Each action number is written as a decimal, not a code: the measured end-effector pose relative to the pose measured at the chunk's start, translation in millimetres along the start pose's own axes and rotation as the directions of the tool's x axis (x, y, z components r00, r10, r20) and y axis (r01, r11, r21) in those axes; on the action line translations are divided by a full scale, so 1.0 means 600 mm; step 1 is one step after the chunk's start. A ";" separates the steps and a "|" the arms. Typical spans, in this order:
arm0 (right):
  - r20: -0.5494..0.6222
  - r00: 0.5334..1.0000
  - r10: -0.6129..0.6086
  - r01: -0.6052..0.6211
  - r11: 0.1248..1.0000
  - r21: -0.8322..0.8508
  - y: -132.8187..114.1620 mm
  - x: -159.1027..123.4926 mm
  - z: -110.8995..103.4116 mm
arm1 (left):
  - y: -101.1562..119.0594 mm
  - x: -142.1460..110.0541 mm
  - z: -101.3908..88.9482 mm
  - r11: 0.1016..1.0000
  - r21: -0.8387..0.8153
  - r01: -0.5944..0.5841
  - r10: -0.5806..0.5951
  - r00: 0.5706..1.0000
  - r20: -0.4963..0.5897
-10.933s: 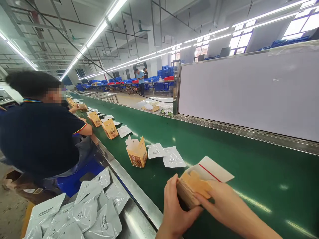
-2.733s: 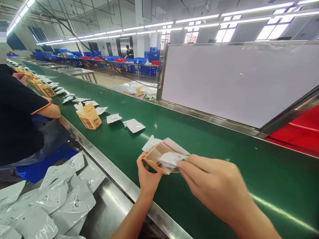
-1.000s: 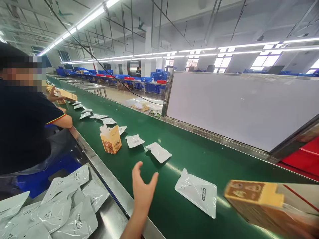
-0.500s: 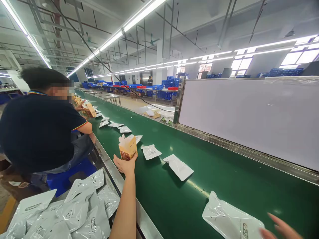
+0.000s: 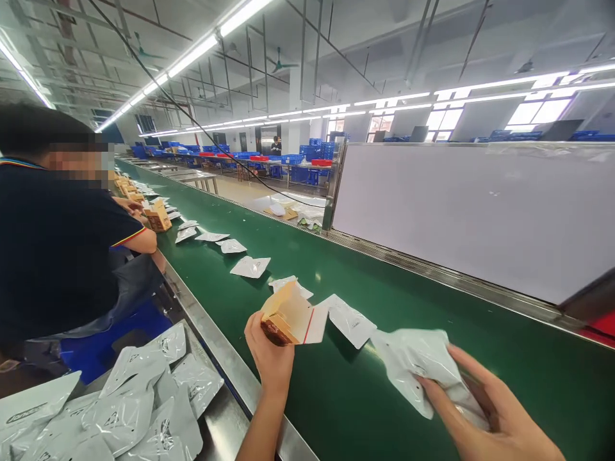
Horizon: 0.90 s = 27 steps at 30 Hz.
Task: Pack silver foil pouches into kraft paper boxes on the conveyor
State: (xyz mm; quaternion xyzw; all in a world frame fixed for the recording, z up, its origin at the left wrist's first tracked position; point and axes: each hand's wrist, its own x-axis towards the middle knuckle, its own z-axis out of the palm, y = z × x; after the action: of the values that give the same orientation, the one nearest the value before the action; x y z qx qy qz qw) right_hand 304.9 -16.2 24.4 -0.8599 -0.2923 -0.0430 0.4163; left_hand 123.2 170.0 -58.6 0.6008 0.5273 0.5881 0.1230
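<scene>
Over the green conveyor belt (image 5: 413, 282), my left hand (image 5: 270, 352) is closed round a small yellow-and-brown carton (image 5: 288, 314). The carton is tilted, and its open end with a white flap faces right. At the lower right, my right hand (image 5: 485, 410) grips a white foil pouch (image 5: 418, 358) between thumb and fingers. The pouch points toward the carton but stays apart from it. Another white pouch (image 5: 350, 321) lies on the belt between my hands, and one more pouch (image 5: 293, 286) sits partly hidden behind the carton.
A heap of white pouches (image 5: 125, 397) fills a metal tray at the lower left. A co-worker (image 5: 57, 256) sits at left by the belt, hands on another carton (image 5: 157, 216). A white panel (image 5: 451, 218) borders the far side. Several pouches trail along the belt.
My right hand has taken hold of the nearest pouch and lifted it leftward. My left hand has brought the carton right and closer, tilting its opening toward the pouch.
</scene>
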 end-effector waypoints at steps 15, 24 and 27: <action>0.682 0.520 -0.514 0.278 0.857 0.434 -0.124 -0.047 0.028 | 0.067 -0.076 -0.015 0.887 -0.065 -0.458 0.462 0.881 0.098; 0.444 0.861 -0.250 0.276 0.961 0.005 -0.025 -0.003 -0.034 | 0.103 -0.172 -0.035 0.873 -0.248 -0.420 0.485 0.701 0.522; 0.312 0.931 -0.189 0.283 0.913 -0.293 0.076 0.026 -0.107 | 0.094 -0.178 -0.042 0.881 -0.215 -0.421 0.451 0.616 0.646</action>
State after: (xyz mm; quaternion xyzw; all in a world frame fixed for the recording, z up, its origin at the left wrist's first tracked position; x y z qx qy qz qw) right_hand 353.2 -78.2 39.5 -0.8731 -0.4387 -0.0215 0.2118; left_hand 156.5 51.4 -70.0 0.8799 0.2708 0.3500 0.1728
